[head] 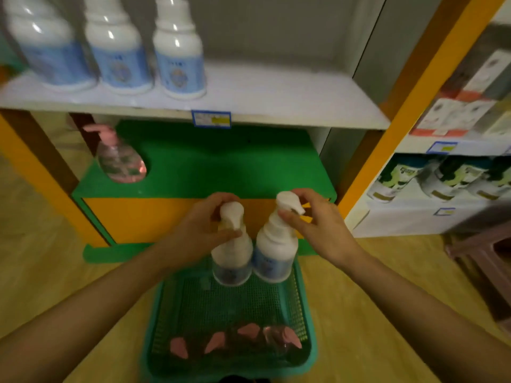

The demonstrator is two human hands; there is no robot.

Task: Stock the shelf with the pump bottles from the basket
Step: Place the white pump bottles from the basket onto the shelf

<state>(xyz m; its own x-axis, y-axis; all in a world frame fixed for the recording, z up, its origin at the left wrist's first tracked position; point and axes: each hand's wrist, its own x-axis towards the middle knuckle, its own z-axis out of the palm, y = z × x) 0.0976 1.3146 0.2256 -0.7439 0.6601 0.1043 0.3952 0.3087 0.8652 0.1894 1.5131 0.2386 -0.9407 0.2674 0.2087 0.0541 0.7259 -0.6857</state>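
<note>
My left hand (206, 222) grips the pump neck of a white bottle (232, 258) with a blue label. My right hand (315, 219) holds the pump head of a second white bottle (275, 252) beside it. Both bottles are upright, side by side, over the far end of the green mesh basket (305, 308) on the floor. Several pink-pumped clear bottles (249, 340) lie at the basket's near end. Three white pump bottles (119, 51) stand on the left of the white shelf (276, 92), whose right half is bare.
Below the white shelf, a green shelf (221, 167) carries one pink clear pump bottle (120, 158) at its left. An orange post (409, 106) separates a neighbouring shelf with boxes and bottles (453, 178) at right. A brown stool (486, 261) stands on the floor at right.
</note>
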